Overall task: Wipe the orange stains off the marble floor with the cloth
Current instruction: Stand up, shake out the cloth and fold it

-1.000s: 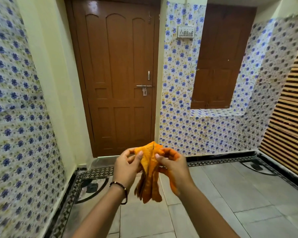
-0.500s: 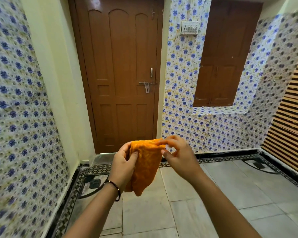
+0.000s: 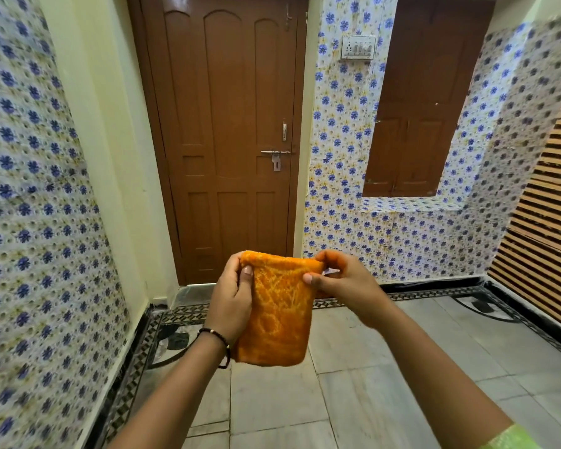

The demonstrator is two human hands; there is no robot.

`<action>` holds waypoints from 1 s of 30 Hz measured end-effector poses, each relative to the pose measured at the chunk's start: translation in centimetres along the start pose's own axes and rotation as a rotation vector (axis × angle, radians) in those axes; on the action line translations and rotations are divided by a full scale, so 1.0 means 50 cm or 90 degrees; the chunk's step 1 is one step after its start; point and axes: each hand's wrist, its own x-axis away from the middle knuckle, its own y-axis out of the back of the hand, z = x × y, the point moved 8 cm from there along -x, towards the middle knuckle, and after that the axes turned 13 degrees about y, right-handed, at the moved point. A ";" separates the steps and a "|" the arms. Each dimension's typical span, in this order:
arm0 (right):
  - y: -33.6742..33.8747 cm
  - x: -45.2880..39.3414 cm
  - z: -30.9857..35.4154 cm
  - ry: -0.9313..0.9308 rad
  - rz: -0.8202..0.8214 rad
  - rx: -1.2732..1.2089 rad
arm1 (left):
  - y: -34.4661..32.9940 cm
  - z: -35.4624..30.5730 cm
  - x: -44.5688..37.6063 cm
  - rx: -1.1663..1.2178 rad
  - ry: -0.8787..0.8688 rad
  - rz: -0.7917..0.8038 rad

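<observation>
2 hands hold an orange cloth (image 3: pixel 277 314) up in the air, above the marble floor (image 3: pixel 353 384). The left hand (image 3: pixel 232 293) pinches the cloth's top left corner, thumb in front. The right hand (image 3: pixel 344 283) pinches the top right corner. The cloth hangs down flat between both grips, folded at the top. A brown door (image 3: pixel 230 131) stands behind. The walls have blue flower tiles (image 3: pixel 337 124).
</observation>
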 end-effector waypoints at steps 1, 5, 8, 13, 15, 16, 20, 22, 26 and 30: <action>-0.001 0.010 -0.011 -0.020 -0.048 -0.088 | 0.001 0.001 0.000 0.022 0.016 -0.012; -0.069 0.075 -0.088 -0.168 -0.008 -0.247 | -0.004 0.020 -0.002 0.121 0.100 -0.001; -0.086 0.103 -0.112 -0.197 -0.048 -0.250 | -0.023 0.051 0.009 0.205 0.209 0.078; -0.036 0.142 -0.132 -0.209 -0.204 -0.320 | -0.087 0.099 0.083 0.307 0.337 0.309; -0.019 0.171 -0.143 -0.221 -0.233 -0.308 | -0.118 0.117 0.109 0.313 0.358 0.357; -0.010 0.189 -0.150 -0.229 -0.249 -0.307 | -0.133 0.126 0.118 0.317 0.360 0.370; 0.043 0.281 -0.182 -0.265 -0.349 -0.337 | -0.208 0.150 0.133 0.271 0.320 0.400; 0.081 0.332 -0.198 -0.284 -0.401 -0.346 | -0.259 0.149 0.150 0.229 0.298 0.437; 0.177 0.422 -0.218 -0.311 -0.484 -0.321 | -0.384 0.126 0.187 0.186 0.289 0.520; 0.313 0.516 -0.249 -0.307 -0.571 -0.323 | -0.557 0.095 0.223 0.149 0.257 0.624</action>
